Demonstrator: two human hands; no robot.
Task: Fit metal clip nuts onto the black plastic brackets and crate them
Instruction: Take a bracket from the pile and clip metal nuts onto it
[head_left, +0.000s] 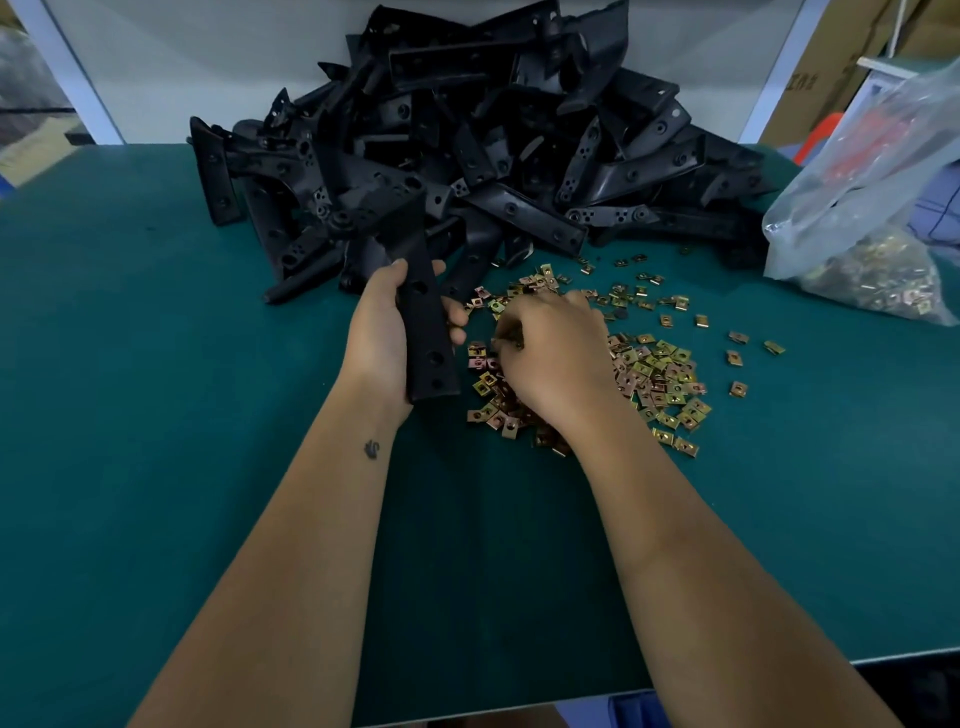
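Observation:
My left hand grips a black plastic bracket by its flat holed arm, held upright over the green table. Just right of it my right hand rests palm down on a spread of brass-coloured metal clip nuts, its fingers curled into the pile. A clip nut seems pinched at its fingertips near the bracket, though the fingers hide most of it. A big heap of black brackets lies behind both hands.
A clear plastic bag holding more clip nuts lies at the right edge of the table. A white wall panel stands behind the bracket heap. Cardboard boxes sit beyond at far right. The table's front edge runs below my forearms, with a blue crate rim beneath.

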